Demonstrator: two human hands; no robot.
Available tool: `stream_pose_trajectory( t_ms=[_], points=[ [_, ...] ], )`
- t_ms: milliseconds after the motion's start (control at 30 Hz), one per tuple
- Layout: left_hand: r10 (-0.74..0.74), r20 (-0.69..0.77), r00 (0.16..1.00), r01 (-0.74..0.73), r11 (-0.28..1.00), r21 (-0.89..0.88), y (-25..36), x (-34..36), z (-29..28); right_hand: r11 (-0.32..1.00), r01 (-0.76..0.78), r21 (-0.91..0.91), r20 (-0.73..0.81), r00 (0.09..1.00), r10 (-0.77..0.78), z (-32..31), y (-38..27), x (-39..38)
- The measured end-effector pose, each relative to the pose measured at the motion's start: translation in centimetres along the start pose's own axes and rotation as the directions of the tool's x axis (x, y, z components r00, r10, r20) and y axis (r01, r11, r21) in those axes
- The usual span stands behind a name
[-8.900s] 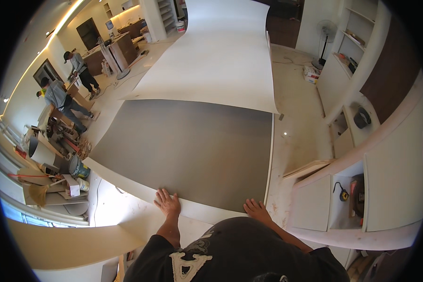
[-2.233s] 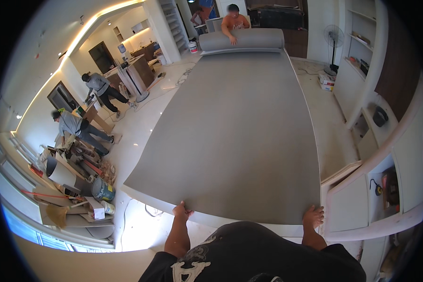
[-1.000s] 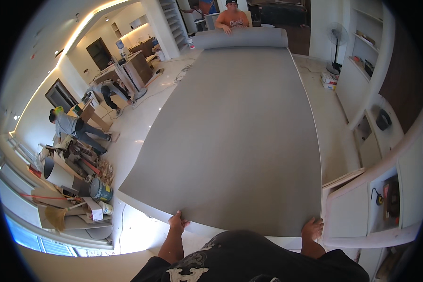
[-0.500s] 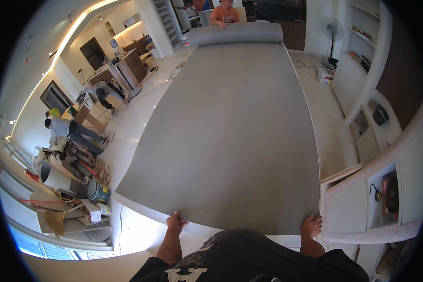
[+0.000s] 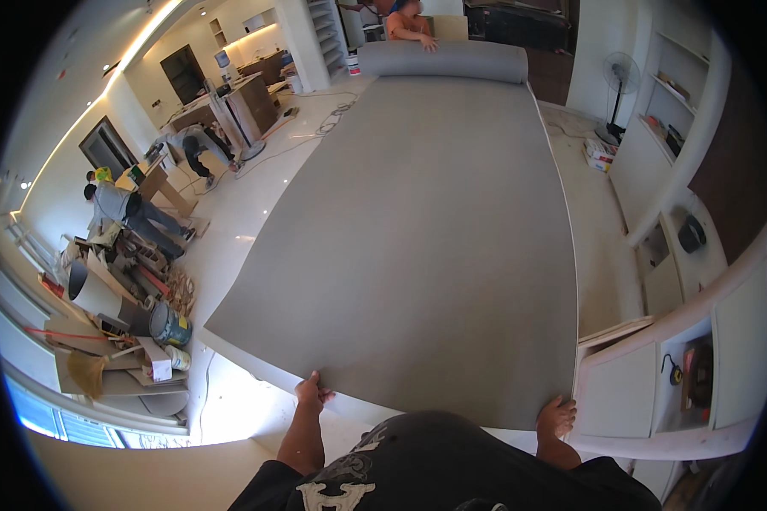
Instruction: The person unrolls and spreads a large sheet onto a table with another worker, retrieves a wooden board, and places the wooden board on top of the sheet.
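Note:
A wide grey sheet material (image 5: 418,238) stretches away from me, its far end still wound in a thick roll (image 5: 477,63). On its near edge, left of my body, my left hand (image 5: 314,392) is closed with the thumb on top and the fingers partly hidden. My right hand (image 5: 556,417) grips the near right corner, its fingers bent over the side edge. The near left corner reaches out past my left hand. What supports the sheet is hidden under it.
Behind the roll, a person in orange (image 5: 407,27) rests a hand on it. Two people bend over work at left, near piled scraps, a paint bucket (image 5: 169,324) and a broom (image 5: 87,375). At right stand a fan (image 5: 619,81) and white cabinets (image 5: 619,387). Cables (image 5: 337,117) cross the floor.
The view has shifted slightly, so the roll appears farther right. Behind it, the person in orange has leaned and reached rightward along the roll. Both my hands keep their hold on the sheet.

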State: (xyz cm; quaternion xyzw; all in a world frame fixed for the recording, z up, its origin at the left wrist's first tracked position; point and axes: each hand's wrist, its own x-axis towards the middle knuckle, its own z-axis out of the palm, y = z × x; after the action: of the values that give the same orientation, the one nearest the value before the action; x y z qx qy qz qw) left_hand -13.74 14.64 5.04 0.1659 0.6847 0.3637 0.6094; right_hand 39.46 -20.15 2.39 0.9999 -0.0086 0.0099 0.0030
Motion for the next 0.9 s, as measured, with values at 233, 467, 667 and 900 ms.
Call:
stream_pose_trajectory(
  t_ms=[233, 467, 667, 900],
  points=[
    [0.016, -0.030, 0.999, -0.015, 1.000, 0.012, -0.4, 0.9, -1.0, 1.000, 0.003, -0.008, -0.001, 1.000, -0.003, 0.4, 0.0, -0.2],
    [0.019, -0.002, 1.000, -0.019, 1.000, 0.002, -0.3, 0.4, -0.3, 1.000, 0.000, -0.002, 0.030, 1.000, 0.000, 0.0, 0.2, 0.2],
    [0.052, 0.001, 0.999, -0.052, 0.999, -0.007, 0.0, 0.8, -0.3, 1.000, 0.027, 0.013, 0.015, 1.000, -0.027, -0.4, -0.2, 0.2],
    [0.065, 0.000, 0.998, -0.065, 0.997, -0.051, -0.9, -0.3, -2.2, 0.998, 0.011, -0.055, -0.157, 0.987, -0.020, 3.9, 0.8, -0.6]
  ],
)
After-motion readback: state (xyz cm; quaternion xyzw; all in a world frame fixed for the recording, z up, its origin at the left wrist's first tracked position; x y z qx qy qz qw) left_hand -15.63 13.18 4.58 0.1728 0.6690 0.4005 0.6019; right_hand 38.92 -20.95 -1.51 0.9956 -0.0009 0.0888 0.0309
